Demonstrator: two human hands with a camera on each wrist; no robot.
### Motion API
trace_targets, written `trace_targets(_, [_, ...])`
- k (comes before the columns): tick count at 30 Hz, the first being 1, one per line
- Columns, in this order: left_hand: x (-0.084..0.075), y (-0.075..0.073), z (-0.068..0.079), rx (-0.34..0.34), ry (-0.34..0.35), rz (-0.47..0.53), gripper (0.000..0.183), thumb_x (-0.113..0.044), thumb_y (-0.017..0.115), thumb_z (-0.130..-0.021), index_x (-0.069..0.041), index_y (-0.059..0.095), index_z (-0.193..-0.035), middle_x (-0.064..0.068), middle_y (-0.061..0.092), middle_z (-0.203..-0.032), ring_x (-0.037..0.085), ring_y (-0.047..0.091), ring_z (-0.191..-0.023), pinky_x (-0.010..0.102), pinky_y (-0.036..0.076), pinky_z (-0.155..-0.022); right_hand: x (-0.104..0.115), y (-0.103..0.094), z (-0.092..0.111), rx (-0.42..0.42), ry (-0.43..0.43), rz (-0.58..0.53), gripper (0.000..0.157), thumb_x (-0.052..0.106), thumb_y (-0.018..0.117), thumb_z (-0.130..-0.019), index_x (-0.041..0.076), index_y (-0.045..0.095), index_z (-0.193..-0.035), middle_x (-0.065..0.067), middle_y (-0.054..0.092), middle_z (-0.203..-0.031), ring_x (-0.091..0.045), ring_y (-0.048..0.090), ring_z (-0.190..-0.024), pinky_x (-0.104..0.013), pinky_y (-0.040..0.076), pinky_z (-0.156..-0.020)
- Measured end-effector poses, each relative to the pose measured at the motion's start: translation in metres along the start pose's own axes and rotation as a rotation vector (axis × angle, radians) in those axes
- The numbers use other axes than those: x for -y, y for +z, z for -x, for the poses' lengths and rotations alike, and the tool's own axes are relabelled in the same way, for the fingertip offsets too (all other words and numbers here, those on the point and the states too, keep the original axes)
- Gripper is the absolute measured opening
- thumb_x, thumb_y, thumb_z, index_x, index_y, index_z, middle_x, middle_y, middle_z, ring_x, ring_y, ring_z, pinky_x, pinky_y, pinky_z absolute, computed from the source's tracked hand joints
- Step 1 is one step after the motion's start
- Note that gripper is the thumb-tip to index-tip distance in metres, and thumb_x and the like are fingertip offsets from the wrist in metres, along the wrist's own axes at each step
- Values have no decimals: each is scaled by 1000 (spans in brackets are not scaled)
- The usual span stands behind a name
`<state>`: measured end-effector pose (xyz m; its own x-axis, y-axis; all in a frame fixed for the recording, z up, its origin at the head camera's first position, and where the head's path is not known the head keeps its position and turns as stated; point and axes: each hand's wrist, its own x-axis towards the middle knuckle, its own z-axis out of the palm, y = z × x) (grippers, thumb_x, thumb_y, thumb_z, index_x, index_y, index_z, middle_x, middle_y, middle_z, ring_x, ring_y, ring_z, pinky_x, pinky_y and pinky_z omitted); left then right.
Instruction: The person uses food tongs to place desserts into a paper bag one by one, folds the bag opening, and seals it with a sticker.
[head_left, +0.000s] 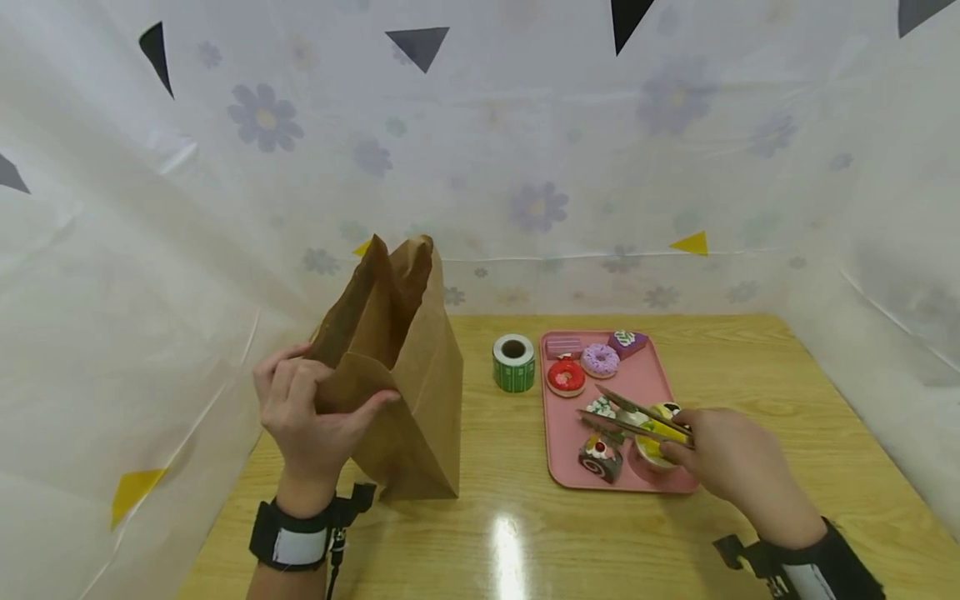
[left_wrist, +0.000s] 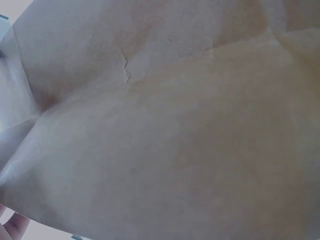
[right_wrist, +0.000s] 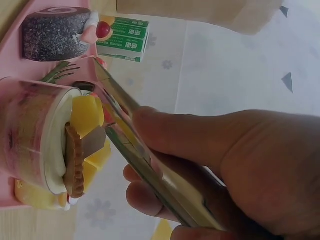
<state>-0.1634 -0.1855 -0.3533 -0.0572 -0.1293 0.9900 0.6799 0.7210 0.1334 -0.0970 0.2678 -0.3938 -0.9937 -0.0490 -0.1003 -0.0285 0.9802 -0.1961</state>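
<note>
My left hand (head_left: pixel 307 408) grips the near rim of a tall brown paper bag (head_left: pixel 438 408), thumb against its side; the mouth gapes upward. In the left wrist view, bag paper (left_wrist: pixel 175 150) fills nearly everything. My right hand (head_left: pixel 731 454) holds metal tongs (head_left: pixel 615 422), their tips apart above a pink tray (head_left: pixel 558 425). Beneath and beside the tongs are a fruit-topped cake cup (head_left: pixel 651 452), a dark roll cake (head_left: pixel 600 462) with a cherry, and a piece with white-and-green topping (head_left: pixel 600 406). In the right wrist view, nothing shows pinched between the tongs' arms (right_wrist: pixel 165 185).
Farther back on the tray lie a red donut (head_left: pixel 557 385), a purple donut (head_left: pixel 600 371), a purple cake slice (head_left: pixel 632 343) and a pink striped piece (head_left: pixel 562 346). A green label roll (head_left: pixel 513 379) stands between bag and tray. Flower-print sheeting (head_left: pixel 480 167) surrounds the wooden table (head_left: pixel 495 467).
</note>
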Motion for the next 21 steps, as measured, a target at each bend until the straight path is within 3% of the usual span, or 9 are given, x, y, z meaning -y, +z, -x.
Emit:
trace_targets(5, [0,1,0,-4,2,4,84,-78,77,-75,0,48,-66,15,44,-61,42,56,-67,47,48,-95,0,0,0,-25,8,14,47,39,81,-90,4,75,-121,-1,70,-82,-17,55,-68,-33,39,-53])
trace_targets(12, [-1,2,-1,0,8,6,83,-77,78,-75,0,47,-66,15,43,-60,42,56,-67,48,48,-94,-1,3,2,-62,10,-34,41,36,83,-88,7,78,-117,3,64,-73,-16,49,-62,-31,32,-50])
trace_targets(21, [-2,3,-1,2,13,4,83,-77,77,-75,0,48,-66,15,44,-60,41,54,-65,48,49,-94,-7,3,5,-79,3,-95,44,35,82,-90,5,76,-121,3,66,-73,-16,46,-59,-31,32,-48])
